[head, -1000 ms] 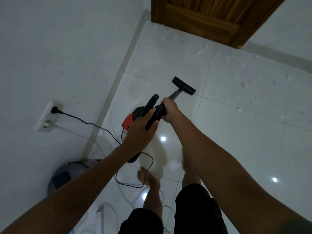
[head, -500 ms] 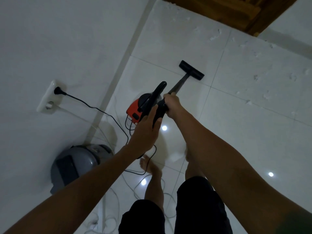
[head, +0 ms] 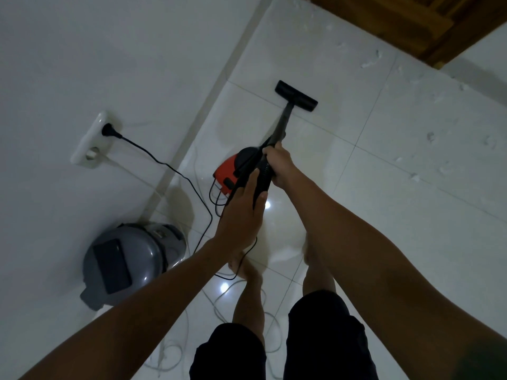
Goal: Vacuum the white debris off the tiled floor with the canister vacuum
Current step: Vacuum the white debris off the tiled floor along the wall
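Black plastic wand point(head: 282, 124) is gripped by two hands: right hand point(head: 278, 163) is wrapped round the upper end where the ribbed hose point(head: 262, 180) joins, left hand point(head: 241, 212) is curled round the hose just below it, thumb laid along the hose. One black floor nozzle point(head: 296, 96) is set flat on the tiled floor point(head: 411, 215), at a grout line. One red and black canister vacuum point(head: 233, 171) is seen on the floor just left of the hands, partly hidden by them. White debris point(head: 370, 60) is scattered in many small flecks over the tiles right of and beyond the nozzle, up to one wooden door point(head: 406, 20). One black cord point(head: 175, 171) is plugged into one double wall socket point(head: 92, 141), upper outlet used, lower free. One grey domed appliance point(head: 129, 259) is stood against the wall. Loose white cable point(head: 219, 294) is coiled on the floor near two bare legs; count of coils cannot be told.
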